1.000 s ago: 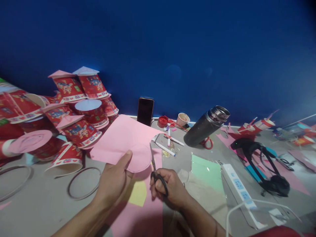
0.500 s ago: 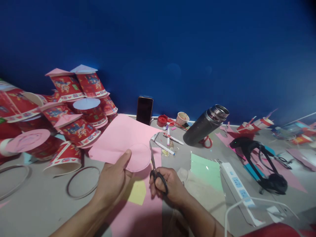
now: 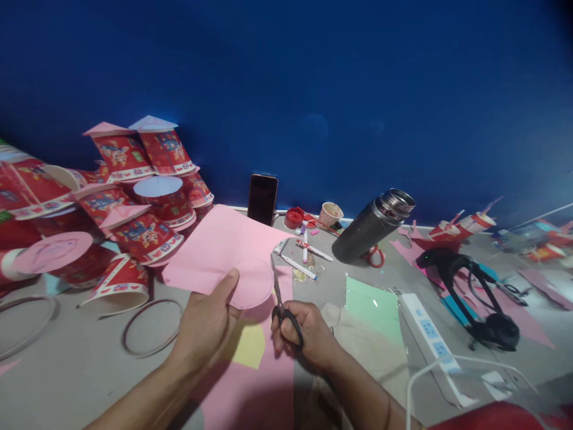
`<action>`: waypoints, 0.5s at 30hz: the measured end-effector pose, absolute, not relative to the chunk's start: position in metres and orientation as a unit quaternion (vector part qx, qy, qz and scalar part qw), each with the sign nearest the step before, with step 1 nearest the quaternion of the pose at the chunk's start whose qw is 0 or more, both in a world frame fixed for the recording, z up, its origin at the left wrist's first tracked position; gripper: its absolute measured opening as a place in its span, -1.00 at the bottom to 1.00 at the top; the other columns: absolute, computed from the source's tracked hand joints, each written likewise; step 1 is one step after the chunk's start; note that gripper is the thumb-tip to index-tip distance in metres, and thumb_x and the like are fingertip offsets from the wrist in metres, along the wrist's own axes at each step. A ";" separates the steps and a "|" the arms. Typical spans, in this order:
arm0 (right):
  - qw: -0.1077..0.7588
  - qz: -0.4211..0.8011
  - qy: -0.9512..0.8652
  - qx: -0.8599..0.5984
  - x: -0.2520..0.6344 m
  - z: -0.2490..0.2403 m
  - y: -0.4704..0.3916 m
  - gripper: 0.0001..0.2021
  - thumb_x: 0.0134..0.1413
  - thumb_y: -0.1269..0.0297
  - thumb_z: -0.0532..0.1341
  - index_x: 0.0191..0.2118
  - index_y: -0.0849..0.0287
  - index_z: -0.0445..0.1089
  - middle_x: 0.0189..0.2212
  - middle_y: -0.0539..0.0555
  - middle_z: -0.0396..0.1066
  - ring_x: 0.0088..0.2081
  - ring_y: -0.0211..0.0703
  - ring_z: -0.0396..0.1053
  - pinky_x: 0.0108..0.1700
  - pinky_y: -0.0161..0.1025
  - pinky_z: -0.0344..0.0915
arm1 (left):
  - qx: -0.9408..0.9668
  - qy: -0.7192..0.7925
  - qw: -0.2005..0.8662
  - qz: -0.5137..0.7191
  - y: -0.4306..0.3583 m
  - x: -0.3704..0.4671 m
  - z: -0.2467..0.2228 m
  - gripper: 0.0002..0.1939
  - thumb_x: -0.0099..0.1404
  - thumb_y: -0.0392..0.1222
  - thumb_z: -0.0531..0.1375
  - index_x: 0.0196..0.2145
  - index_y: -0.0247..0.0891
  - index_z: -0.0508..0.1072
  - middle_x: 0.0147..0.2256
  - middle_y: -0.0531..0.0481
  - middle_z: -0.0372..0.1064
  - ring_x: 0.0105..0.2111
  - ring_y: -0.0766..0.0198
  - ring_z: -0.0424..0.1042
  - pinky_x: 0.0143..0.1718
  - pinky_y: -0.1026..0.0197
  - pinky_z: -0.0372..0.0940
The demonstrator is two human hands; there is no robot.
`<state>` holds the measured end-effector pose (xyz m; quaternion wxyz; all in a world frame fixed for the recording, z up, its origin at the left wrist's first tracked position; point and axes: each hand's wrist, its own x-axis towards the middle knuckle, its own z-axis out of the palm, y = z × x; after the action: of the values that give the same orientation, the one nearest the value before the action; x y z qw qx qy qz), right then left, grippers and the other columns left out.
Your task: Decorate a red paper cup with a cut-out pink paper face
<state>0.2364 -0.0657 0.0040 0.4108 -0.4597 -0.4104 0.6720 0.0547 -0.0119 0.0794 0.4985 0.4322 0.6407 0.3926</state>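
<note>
My left hand (image 3: 210, 319) pinches a pink sheet of paper (image 3: 215, 245) at its lower edge, thumb on top. A circle is drawn on the sheet, and its lower edge hangs as a rounded, cut outline. In my right hand (image 3: 308, 334) is a pair of black-handled scissors (image 3: 278, 292), fingers through the loops. Their blades point away from me and lie against the right side of the circle. Below the hands lie a yellow paper piece (image 3: 249, 346) and another pink sheet (image 3: 250, 394) on the table.
Red paper cups (image 3: 143, 236) with paper lids are stacked at left, near two hoops (image 3: 152, 328). Behind stand a phone (image 3: 262, 200) and a dark tilted flask (image 3: 371, 230). Markers (image 3: 299, 267), green paper (image 3: 373, 307), a power strip (image 3: 434, 346) and a black strapped device (image 3: 470, 298) lie rightward.
Hands, pink sheet and scissors stay almost where they were. The view has shifted very slightly.
</note>
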 end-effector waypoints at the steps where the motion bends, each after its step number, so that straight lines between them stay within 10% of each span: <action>1: 0.411 0.672 -0.410 -0.459 0.236 0.004 -0.066 -0.26 -0.23 -0.48 0.42 -0.36 0.23 0.42 -0.63 0.01 0.44 -0.66 -0.35 0.24 -0.60 -0.40 0.05 | 0.439 0.643 0.492 0.388 -0.012 0.055 0.081 -0.66 0.15 0.11 0.18 -0.50 -0.20 0.53 -0.58 -0.04 0.45 -0.39 -0.02 0.54 -0.23 0.10 0.41; 15: 0.414 0.673 -0.394 -0.470 0.235 0.007 -0.065 -0.26 -0.28 -0.45 0.46 -0.38 0.24 0.41 -0.63 0.00 0.43 -0.64 -0.35 0.28 -0.59 -0.40 0.06 | 0.434 0.637 0.497 0.399 -0.013 0.057 0.080 -0.73 0.14 0.03 0.21 -0.57 -0.16 0.50 -0.56 -0.07 0.48 -0.45 0.01 0.48 -0.34 0.11 0.40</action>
<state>0.2346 -0.0655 0.0071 0.4139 -0.4704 -0.3936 0.6727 0.0573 -0.0128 0.0805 0.4969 0.4336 0.6373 0.3988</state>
